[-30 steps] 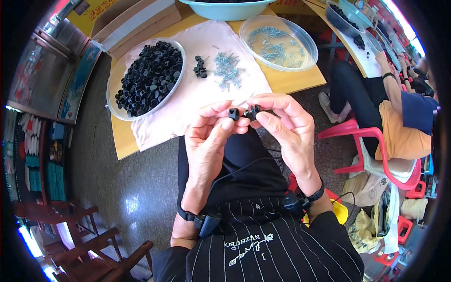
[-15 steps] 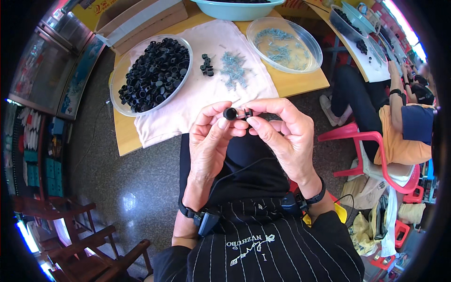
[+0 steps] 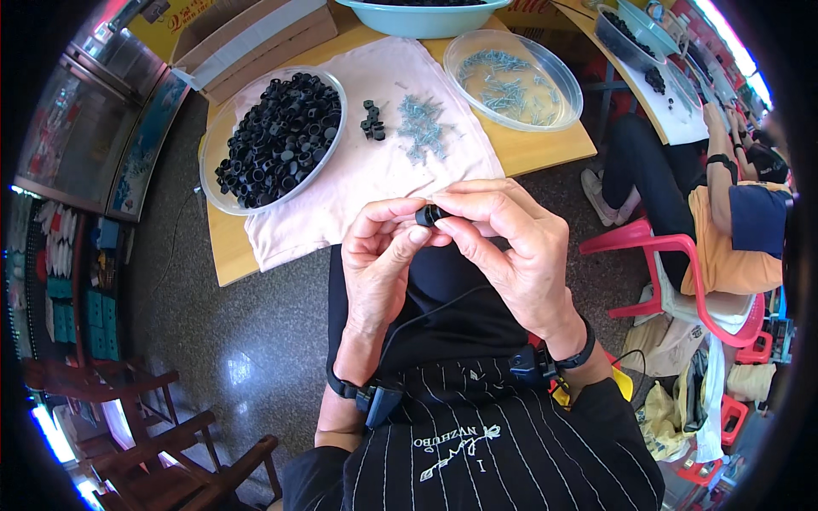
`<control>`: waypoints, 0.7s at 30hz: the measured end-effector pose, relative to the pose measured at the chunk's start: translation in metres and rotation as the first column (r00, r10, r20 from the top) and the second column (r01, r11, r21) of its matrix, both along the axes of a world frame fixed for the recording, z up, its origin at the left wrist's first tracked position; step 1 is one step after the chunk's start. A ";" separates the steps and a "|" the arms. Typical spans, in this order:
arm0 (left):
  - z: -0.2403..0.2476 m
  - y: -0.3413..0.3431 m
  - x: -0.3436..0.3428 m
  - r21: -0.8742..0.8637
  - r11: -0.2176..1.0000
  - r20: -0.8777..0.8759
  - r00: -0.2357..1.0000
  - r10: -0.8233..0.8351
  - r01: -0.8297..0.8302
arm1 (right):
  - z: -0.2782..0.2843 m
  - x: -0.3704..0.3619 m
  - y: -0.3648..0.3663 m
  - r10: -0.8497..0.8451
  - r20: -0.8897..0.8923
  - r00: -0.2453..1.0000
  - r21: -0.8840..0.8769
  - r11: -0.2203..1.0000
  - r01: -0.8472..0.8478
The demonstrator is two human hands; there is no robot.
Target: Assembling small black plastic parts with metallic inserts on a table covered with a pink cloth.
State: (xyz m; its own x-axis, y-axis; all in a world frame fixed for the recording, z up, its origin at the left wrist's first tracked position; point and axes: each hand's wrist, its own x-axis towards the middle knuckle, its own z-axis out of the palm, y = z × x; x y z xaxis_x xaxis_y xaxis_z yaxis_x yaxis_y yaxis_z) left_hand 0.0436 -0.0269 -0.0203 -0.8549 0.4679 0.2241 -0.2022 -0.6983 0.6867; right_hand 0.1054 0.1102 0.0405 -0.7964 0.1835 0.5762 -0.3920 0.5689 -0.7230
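Observation:
In front of my lap, above the table's near edge, a small round black plastic cap [image 3: 429,216] is pinched between both hands. My left hand [image 3: 377,260] grips it from the left with thumb and fingers. From the right, my right hand [image 3: 518,249] closes its thumb and forefinger on a small black piece against the cap; the fingers largely hide that piece. Beyond them, a pink cloth [image 3: 298,223] carries a heap of silvery screws [image 3: 421,126] and several small black pieces [image 3: 372,121]. A clear round tub [image 3: 223,140] full of black caps stands to the left.
Another clear tub [image 3: 558,112] with screws sits right on the wooden table [image 3: 562,146]. Behind are a cardboard box [image 3: 264,55] and a pale green basin [image 3: 426,20]. A person sits at right on a red plastic chair [image 3: 652,241]; wooden chairs [image 3: 192,464] stand lower left.
My hands have come closer together. The right hand's black piece, earlier apart from the cap with a thin shank between them, is now up against it.

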 end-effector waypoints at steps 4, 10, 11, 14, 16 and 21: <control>-0.002 0.000 0.002 -0.030 0.999 -0.046 0.998 0.043 -0.045 | -0.006 0.001 0.001 0.013 0.000 1.000 -0.042 0.999 -0.013; 0.001 0.001 0.002 -0.057 0.996 0.001 0.998 0.064 -0.064 | -0.011 0.002 -0.001 -0.007 -0.024 1.000 -0.005 1.000 0.007; 0.001 0.001 0.002 -0.061 0.996 -0.007 0.998 0.063 -0.063 | -0.012 0.001 -0.001 -0.009 -0.044 0.999 0.013 1.000 0.009; -0.001 0.001 0.003 -0.082 0.994 -0.035 0.997 0.066 -0.069 | -0.015 -0.001 0.003 -0.025 -0.054 0.998 0.057 0.998 0.028; 0.000 0.001 0.002 -0.127 0.989 -0.052 0.996 0.070 -0.076 | -0.016 -0.003 0.004 -0.006 -0.013 1.000 -0.001 1.000 0.006; 0.005 0.002 0.001 -0.151 0.985 -0.020 0.996 0.083 -0.085 | -0.014 -0.007 0.003 0.054 0.081 0.995 -0.254 0.967 -0.032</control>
